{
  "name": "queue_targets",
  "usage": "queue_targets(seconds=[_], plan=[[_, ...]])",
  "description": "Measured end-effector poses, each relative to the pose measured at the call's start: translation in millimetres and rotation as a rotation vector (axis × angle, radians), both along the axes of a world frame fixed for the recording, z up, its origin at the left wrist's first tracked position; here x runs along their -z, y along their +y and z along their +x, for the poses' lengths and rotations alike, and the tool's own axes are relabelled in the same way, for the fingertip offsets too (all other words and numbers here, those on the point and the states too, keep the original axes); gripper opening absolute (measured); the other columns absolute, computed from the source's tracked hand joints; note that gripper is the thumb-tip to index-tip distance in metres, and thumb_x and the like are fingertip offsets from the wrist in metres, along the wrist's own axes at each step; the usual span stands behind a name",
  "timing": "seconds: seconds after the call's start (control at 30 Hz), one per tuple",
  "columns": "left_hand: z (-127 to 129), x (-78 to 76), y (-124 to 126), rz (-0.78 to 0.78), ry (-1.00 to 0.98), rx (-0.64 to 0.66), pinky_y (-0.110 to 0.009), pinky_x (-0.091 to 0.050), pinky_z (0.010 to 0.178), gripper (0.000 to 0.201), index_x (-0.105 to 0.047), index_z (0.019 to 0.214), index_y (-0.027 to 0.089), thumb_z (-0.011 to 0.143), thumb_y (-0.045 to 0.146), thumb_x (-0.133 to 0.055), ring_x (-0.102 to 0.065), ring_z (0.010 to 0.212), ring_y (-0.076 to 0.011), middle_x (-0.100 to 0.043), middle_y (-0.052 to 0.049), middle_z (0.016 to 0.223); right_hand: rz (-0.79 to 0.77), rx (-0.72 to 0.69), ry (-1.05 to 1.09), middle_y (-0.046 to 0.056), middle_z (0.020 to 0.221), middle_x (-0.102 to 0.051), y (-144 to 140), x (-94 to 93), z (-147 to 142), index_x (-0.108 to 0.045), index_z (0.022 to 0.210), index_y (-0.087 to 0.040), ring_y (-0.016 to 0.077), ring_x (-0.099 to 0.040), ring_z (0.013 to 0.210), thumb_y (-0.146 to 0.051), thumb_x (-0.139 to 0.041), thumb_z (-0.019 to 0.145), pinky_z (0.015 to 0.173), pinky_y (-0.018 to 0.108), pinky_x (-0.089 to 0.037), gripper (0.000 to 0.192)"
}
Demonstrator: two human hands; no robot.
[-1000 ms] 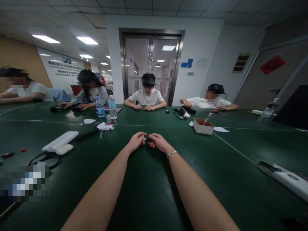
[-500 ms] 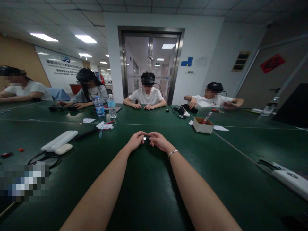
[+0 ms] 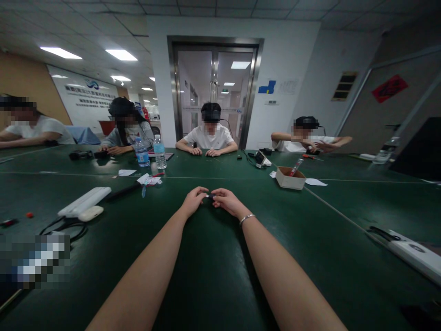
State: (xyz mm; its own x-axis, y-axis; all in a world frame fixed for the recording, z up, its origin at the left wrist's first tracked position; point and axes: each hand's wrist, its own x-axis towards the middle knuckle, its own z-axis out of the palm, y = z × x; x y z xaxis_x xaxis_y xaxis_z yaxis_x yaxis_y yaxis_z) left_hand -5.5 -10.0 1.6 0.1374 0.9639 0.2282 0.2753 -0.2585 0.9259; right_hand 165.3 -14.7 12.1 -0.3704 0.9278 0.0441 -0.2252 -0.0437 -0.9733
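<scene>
Both of my hands meet over the green table [image 3: 213, 266], fingertips close together. Between them is a small black USB stick [image 3: 210, 196] with a silver metal end, though its details are too small to be certain. My right hand [image 3: 225, 201], with a silver bangle [image 3: 247, 219] on its wrist, pinches the black part. The fingers of my left hand [image 3: 194, 201] are closed at the silver end. Fingers hide part of the stick.
Left of my hands lie scraps of paper [image 3: 149, 179], a white device [image 3: 85, 201] and black cable [image 3: 65, 227]. Two bottles [image 3: 159, 154] stand farther back. An open box [image 3: 290, 179] sits to the right. Several people are seated around the table.
Less of the silver end shows between my fingers, and the stick has tilted slightly. My arms have hardly moved. The person at the far right has brought their hands together.
</scene>
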Motion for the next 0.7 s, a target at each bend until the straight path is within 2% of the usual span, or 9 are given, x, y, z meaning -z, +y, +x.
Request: queue_targets(seconds=[0.13,0.33,0.43,0.7], plan=[[-1.8,2.1,2.5,0.047,0.005,0.003,-0.02,-0.042,0.056,0.026,-0.061,0.096,0.017,0.072,0.025,-0.053,-0.051,0.061,-0.0089,-0.055,-0.001,0.08,0.002,-0.003,0.007,0.003,0.075,-0.06,1.1,0.6,-0.2,-0.056,0.087,-0.011,0.0075,-0.06,0.052,0.004,-0.055,0.072,0.047,0.016,-0.049,0.021],[-0.2,-0.1,-2.3,0.033,0.009,0.032,-0.02,-0.038,0.05,0.032,-0.059,0.095,0.016,0.079,0.041,-0.048,-0.047,0.051,-0.0089,-0.051,0.002,0.061,0.002,0.004,-0.012,0.001,0.071,-0.06,1.4,1.1,-0.2,-0.056,0.088,-0.011,0.0079,-0.061,0.052,0.005,-0.054,0.073,0.048,0.016,-0.051,0.023],[1.0,-1.9,-5.1,0.046,0.011,0.039,-0.02,-0.037,0.049,0.034,-0.058,0.093,0.016,0.079,0.045,-0.046,-0.045,0.049,-0.0084,-0.05,0.003,0.058,0.008,0.009,-0.017,0.002,0.072,-0.06,0.6,1.3,-0.1,-0.056,0.088,-0.011,0.0085,-0.061,0.053,0.004,-0.056,0.072,0.049,0.016,-0.052,0.022],[3.0,-6.6,-6.4,0.021,-0.041,0.055,-0.02,-0.04,0.052,0.025,-0.058,0.091,0.014,0.073,0.03,-0.054,-0.05,0.056,-0.0093,-0.054,0.0,0.067,0.004,0.045,-0.066,0.003,0.08,-0.06,3.3,4.7,-3.1,-0.054,0.087,-0.013,0.0097,-0.064,0.056,0.003,-0.061,0.071,0.051,0.018,-0.056,0.023]])
